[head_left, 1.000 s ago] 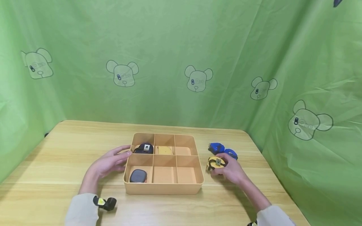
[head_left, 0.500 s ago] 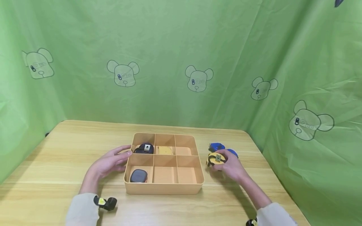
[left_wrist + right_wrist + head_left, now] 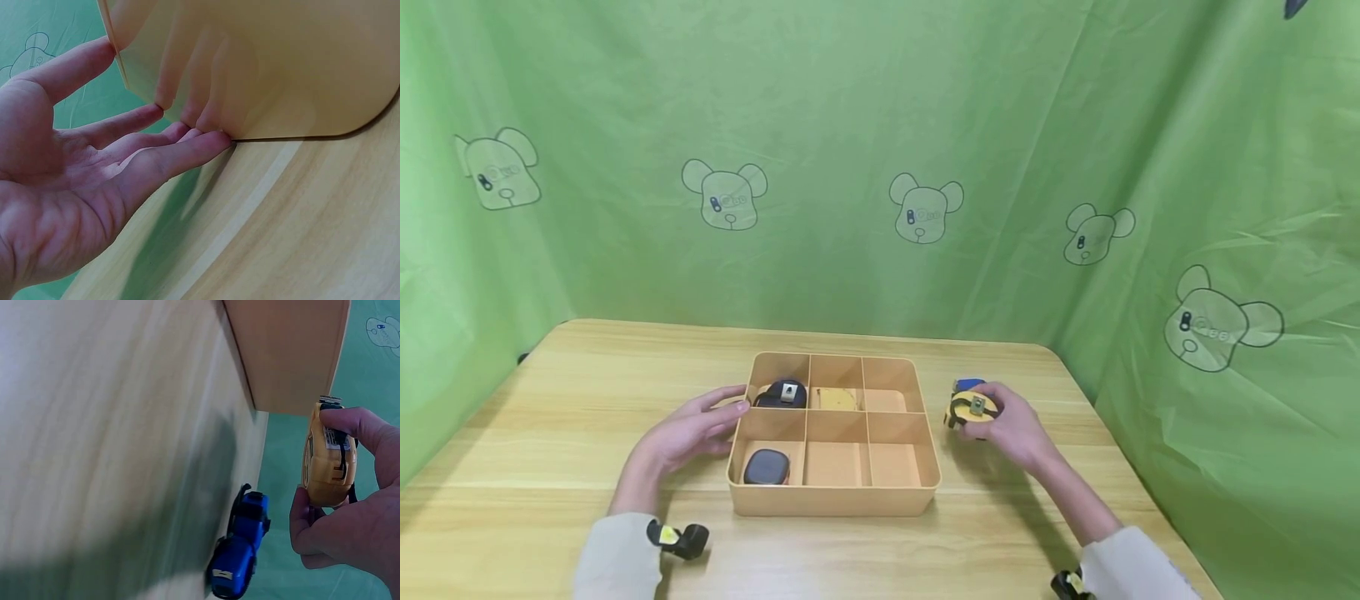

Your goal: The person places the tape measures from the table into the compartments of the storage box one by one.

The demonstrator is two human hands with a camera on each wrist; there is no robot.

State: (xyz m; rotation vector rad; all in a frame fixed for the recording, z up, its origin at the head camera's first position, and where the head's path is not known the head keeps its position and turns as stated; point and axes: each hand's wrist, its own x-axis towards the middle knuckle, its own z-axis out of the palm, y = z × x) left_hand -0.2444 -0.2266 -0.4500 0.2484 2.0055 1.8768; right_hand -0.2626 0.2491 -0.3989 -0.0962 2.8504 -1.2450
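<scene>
The yellow tape measure sits pinched in the right hand, lifted off the surface just right of the divided tray; the left hand, fingers straight, touches the tray's left wall; a blue tape measure lies nearby

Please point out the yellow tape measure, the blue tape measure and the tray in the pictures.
yellow tape (image 3: 328,464), right wrist view, on its yellow side face.
blue tape (image 3: 240,553), right wrist view, on the middle of its blue body.
tray (image 3: 835,499), head view, on its near outer wall.
</scene>
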